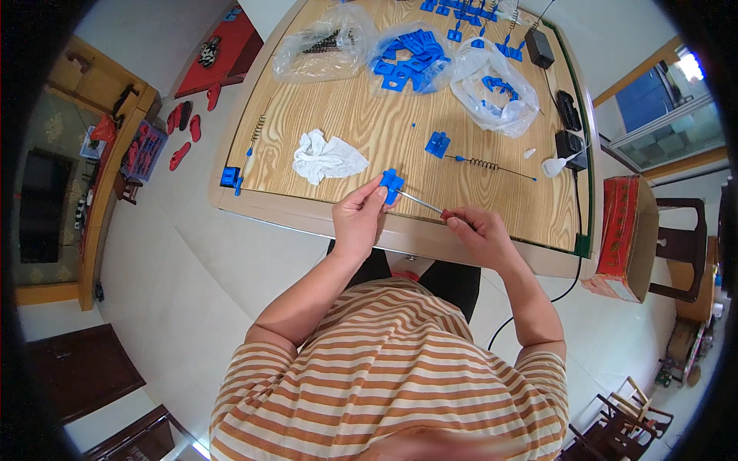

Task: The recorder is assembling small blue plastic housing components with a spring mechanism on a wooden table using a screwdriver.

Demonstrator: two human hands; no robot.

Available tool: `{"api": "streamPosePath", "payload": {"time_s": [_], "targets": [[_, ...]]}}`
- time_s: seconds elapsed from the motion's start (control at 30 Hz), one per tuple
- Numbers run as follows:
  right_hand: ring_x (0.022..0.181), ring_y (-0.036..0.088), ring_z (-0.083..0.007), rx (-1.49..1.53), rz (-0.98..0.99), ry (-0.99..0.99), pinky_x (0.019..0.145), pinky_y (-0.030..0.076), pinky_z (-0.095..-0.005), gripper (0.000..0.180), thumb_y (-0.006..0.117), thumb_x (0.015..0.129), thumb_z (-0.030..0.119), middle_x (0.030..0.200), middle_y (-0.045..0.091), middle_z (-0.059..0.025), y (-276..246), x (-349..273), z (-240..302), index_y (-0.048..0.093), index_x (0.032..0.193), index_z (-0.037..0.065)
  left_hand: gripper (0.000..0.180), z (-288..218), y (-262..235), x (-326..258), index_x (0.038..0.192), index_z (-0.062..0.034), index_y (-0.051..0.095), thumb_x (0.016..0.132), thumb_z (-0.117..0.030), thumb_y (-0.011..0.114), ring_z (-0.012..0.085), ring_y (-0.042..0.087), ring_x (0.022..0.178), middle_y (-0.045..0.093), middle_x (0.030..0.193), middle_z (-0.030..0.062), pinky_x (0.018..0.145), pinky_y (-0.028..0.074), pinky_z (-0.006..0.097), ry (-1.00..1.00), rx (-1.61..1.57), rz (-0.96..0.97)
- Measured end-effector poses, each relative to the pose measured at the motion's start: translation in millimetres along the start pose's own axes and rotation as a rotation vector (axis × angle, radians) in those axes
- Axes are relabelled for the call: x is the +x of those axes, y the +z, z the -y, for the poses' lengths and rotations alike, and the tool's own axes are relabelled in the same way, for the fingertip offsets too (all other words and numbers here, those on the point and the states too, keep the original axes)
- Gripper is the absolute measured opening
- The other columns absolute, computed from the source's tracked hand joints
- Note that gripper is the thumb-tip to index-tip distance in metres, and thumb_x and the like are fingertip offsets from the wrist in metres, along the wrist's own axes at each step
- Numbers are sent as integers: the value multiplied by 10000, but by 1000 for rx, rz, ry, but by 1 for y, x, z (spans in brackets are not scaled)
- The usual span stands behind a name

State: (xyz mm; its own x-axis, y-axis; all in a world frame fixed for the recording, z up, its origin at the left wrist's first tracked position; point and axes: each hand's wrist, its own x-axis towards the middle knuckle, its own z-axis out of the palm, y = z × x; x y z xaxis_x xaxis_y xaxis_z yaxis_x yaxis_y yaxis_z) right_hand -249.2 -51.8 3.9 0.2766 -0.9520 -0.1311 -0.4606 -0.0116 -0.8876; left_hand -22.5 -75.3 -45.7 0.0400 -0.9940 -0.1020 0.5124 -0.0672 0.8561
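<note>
Between its thumb and fingers, my left hand (358, 215) grips a small blue plastic part (391, 186) over the table's near edge. My right hand (480, 237) is closed round the red handle of a screwdriver (419, 201), whose metal shaft points left to the blue part; whether its tip touches inside cannot be made out. Just beyond lie a loose blue plastic piece (437, 144) and a black coil spring on a thin rod (484, 164) with a blue end. A crumpled white tissue (327, 157) rests left of my hands.
Along the far side of the wooden table (269, 184) lie a bag of dark springs (327, 46), a bag of blue parts (411, 58) and another clear bag (496, 88). Black adapters (570, 150) with cables line the right edge. A cardboard box (626, 238) stands on the right.
</note>
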Motion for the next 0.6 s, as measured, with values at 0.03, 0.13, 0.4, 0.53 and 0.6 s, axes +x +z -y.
{"api": "streamPosePath", "payload": {"time_s": [0.03,0.13,0.4,0.53,0.6], "targets": [[807,566,-98,36,23,40,740,466,-257,261,583,942,187,861,667,-52,0,0,-1,658,1058,-35,280,0,0,0,1218,69,561,963,-39,521,220,668,909,645,1088,164,822,553,313,-1,0,1],[807,540,-74,113,53,136,740,458,-247,280,577,951,210,854,655,-17,0,0,-4,661,1051,-38,275,1,-1,-1,1212,70,566,962,-40,525,211,665,900,650,1073,163,814,549,303,-11,9,-3],[749,488,-52,230,75,171,683,425,-221,285,582,952,233,807,610,30,-2,1,-6,674,1025,-27,276,9,-5,-1,1210,75,567,957,-29,529,202,661,905,653,1063,157,797,557,299,-31,24,-7],[707,447,-40,221,66,232,639,392,-205,271,579,953,226,767,574,48,-2,1,-3,680,1002,-20,279,11,-6,0,1213,80,562,957,-26,527,201,659,918,647,1078,161,798,559,305,-54,40,-10],[708,450,-42,223,65,242,641,394,-205,265,579,952,220,771,572,48,-3,0,-2,676,1006,-20,273,13,-3,1,1202,83,565,955,-27,531,209,657,927,642,1084,165,808,565,320,-54,-9,-23]]}}
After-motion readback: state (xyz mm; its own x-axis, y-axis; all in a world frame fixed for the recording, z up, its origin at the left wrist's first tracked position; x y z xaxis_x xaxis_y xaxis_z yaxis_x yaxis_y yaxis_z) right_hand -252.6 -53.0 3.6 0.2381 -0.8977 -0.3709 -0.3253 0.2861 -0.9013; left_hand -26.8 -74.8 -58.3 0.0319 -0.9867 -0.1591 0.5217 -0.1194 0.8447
